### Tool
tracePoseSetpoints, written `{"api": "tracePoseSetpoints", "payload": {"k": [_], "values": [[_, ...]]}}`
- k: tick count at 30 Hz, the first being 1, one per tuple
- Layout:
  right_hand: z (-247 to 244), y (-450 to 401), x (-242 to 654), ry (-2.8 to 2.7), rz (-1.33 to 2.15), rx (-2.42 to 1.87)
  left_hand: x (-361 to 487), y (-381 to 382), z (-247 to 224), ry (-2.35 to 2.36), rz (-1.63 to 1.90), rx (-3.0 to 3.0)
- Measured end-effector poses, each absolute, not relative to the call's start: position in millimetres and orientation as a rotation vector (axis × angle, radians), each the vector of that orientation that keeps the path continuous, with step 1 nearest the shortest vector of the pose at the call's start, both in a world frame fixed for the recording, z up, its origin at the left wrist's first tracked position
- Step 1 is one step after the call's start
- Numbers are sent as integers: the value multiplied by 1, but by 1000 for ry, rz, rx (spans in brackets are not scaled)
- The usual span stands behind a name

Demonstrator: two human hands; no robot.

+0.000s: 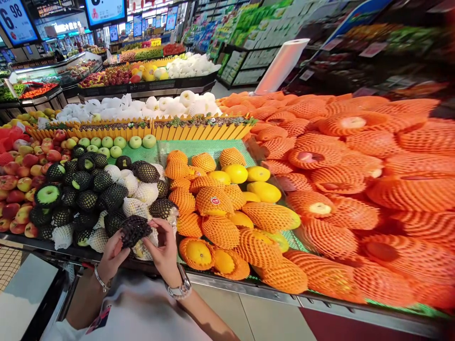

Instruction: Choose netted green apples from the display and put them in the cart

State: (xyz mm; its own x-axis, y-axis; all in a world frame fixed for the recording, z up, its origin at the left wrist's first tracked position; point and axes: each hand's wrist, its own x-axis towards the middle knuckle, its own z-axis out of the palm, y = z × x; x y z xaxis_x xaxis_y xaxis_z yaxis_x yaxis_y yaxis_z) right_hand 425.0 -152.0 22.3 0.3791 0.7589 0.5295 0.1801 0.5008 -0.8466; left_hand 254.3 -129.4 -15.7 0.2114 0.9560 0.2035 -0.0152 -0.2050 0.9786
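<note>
At the front edge of the fruit stand, a crumpled black foam fruit net (pixel 135 231) is held up between my two hands. My left hand (pixel 114 253) has its fingers closed on the net's left side. The thumb and fingers of my right hand (pixel 166 250) pinch at its right edge. Whether any fruit is inside the net cannot be seen. Behind it lie green apples in black foam nets (pixel 87 199) and fruit in white foam nets (pixel 146 193). Yellow melons in orange foam nets (pixel 220 232) lie to the right of my right hand.
Larger fruit in orange-red nets (pixel 330 227) fills the right side. Red apples (pixel 23 189) lie at the left, bare green apples (pixel 115 151) behind. A yellow picket divider (pixel 202 130) crosses the stand. A bag roll (pixel 282 66) stands at the back.
</note>
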Motion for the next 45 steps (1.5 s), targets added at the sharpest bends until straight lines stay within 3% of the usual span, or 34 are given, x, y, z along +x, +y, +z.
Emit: {"api": "tracePoseSetpoints", "payload": {"k": [4, 15, 23, 29, 33, 37, 42, 45], "values": [[20, -150, 423, -1105, 560, -997, 253, -129, -31, 960, 1203, 1435], [26, -152, 440, -1333, 1030, -730, 235, -125, -12, 791, 1014, 1803], [25, -137, 446, -1665, 939, -904, 253, -109, 52, 533, 826, 2262], [22, -127, 459, -1252, 1064, -971, 277, -119, 70, 569, 772, 2229], [29, -129, 468, -672, 1328, -749, 289, -115, 63, 730, 603, 2167], [32, -133, 468, -611, 1394, -593, 293, -100, 68, 746, 617, 2185], [31, -131, 472, -834, 1266, -683, 285, -62, 118, 260, 551, 2556], [28, -132, 482, -837, 1215, -687, 290, 1, 159, 575, 518, 2801]]}}
